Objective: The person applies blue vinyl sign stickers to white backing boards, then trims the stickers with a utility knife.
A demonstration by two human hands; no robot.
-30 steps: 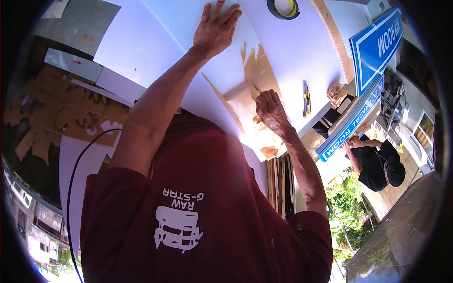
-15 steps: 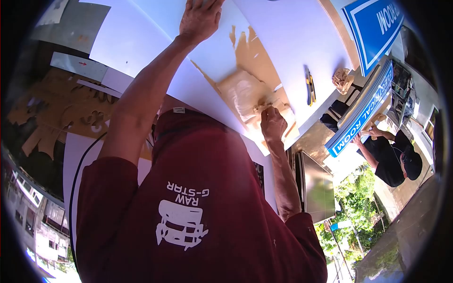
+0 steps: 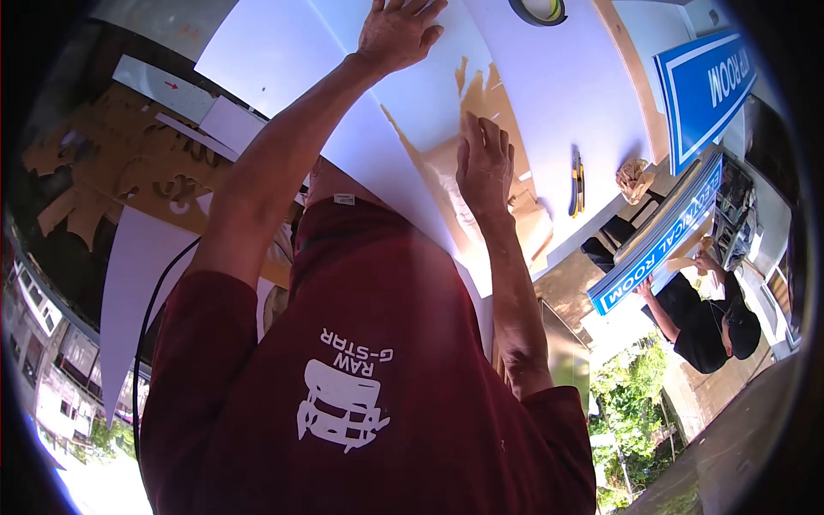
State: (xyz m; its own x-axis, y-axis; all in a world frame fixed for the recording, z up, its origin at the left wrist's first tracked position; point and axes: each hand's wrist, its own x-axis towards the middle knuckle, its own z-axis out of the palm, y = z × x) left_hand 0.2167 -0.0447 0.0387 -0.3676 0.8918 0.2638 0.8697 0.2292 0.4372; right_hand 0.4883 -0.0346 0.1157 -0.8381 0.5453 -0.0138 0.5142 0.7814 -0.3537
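Observation:
My left hand (image 3: pixel 402 34) lies flat with spread fingers on a large white sheet (image 3: pixel 266 51) at the top of the view. Over a strip of torn brown paper (image 3: pixel 446 163) on the sheet, my right hand (image 3: pixel 487 167) is stretched out, fingers extended and nothing visible in them. Ragged edges of the paper run up past its fingertips, and loose, wrinkled pieces lie by its wrist. Whether the right palm presses on the paper cannot be made out. A yellow and black utility knife (image 3: pixel 577 182) rests on the white surface to the right.
A crumpled brown paper ball (image 3: pixel 634 179) and a roll of tape (image 3: pixel 539 10) lie on the table. Blue signs, one reading ELECTRICAL ROOM (image 3: pixel 657 245), stand at the right, where another person (image 3: pixel 699 318) in black handles brown paper. Cut brown sheets (image 3: pixel 137 163) lie at the left.
My right hand has opened from a closed grip on the crumpled paper and moved up along the strip. My left hand stays flat on the sheet; the view has shifted slightly.

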